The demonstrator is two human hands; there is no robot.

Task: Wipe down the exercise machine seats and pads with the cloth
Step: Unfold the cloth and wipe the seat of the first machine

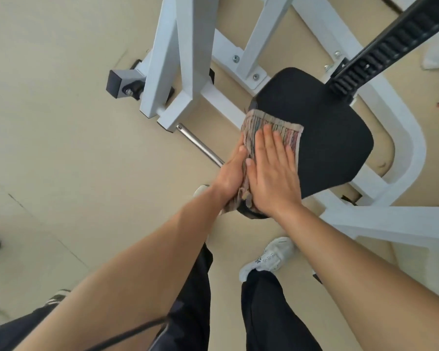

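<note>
Nearest the camera, a white shoe (269,257) stands on the beige floor (61,148) below the right wrist. Above it, both hands lie on the striped cloth (271,130) at the near-left edge of the black seat (327,138). The right hand (274,173) is spread flat, fingers together, pressing the cloth down onto the pad. The left hand (232,173) sits just beside it, touching, with the cloth's left edge gathered under its fingers. Beyond the fingertips the seat is bare. Farther off, the white frame (173,59) rises to the left of the hands, and a black toothed rail (390,41) slants away to the right.
</note>
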